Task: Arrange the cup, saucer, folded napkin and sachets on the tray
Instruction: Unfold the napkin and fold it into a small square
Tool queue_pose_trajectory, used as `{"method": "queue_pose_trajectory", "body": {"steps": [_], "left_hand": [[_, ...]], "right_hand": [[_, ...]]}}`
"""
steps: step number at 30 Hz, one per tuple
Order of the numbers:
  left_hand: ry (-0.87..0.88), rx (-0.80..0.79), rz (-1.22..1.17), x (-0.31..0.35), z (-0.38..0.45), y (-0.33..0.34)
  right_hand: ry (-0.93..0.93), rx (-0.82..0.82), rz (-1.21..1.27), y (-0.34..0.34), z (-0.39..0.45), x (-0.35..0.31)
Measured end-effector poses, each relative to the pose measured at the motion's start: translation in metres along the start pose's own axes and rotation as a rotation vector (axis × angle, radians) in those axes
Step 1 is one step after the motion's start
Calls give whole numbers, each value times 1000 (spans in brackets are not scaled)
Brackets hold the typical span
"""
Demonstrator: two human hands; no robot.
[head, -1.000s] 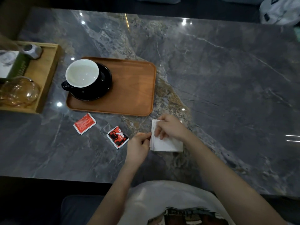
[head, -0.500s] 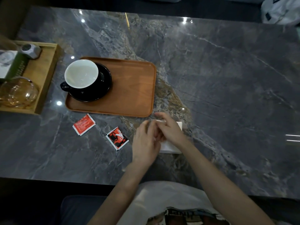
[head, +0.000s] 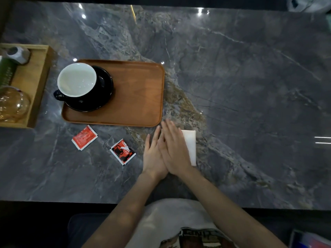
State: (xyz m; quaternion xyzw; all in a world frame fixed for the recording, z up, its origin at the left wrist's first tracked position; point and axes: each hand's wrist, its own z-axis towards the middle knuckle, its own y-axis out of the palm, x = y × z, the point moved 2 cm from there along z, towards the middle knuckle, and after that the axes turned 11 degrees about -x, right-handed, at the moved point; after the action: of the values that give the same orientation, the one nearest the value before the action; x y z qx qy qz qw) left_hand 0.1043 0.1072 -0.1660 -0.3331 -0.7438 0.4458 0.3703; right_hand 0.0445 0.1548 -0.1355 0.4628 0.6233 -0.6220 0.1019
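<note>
Both hands are flat, fingers stretched out, pressing down on the folded napkin (head: 190, 145) on the marble table (head: 250, 86). The right hand (head: 174, 149) lies partly over the left hand (head: 154, 156), so only the napkin's right strip shows, just below the tray's near right corner. The cup (head: 77, 79) sits on its black saucer (head: 105, 90) at the left end of the wooden tray (head: 136, 93). Two red sachets (head: 84, 137) (head: 122, 151) lie on the table below the tray.

Both hands flat on the napkin

Right hand (head: 174, 149) overlaps left hand (head: 154, 154), fingers outstretched, pressing the folded napkin (head: 190, 145); sachets (head: 122, 151) lie left, tray (head: 139, 97) just beyond the fingertips.
</note>
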Motion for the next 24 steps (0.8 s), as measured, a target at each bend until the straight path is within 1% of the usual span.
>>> {"method": "queue_pose_trajectory", "body": {"steps": [2,6,10,22,24], "left_hand": [[5,-11,1,0,-1,0],[-4,5,-60,1,-3,0],[9,27,-83,0,-4,0],[11,10,-98,1,-4,1],[12,20,-102,1,-4,1]], "right_hand": [[22,-45,-150,3,0,7],[143,-39,-425,-3,-16,37],[249,-7,-554,-16,-34,62],[277,-66,-576,-22,-46,68],[272,-51,-569,-23,-47,67]]}}
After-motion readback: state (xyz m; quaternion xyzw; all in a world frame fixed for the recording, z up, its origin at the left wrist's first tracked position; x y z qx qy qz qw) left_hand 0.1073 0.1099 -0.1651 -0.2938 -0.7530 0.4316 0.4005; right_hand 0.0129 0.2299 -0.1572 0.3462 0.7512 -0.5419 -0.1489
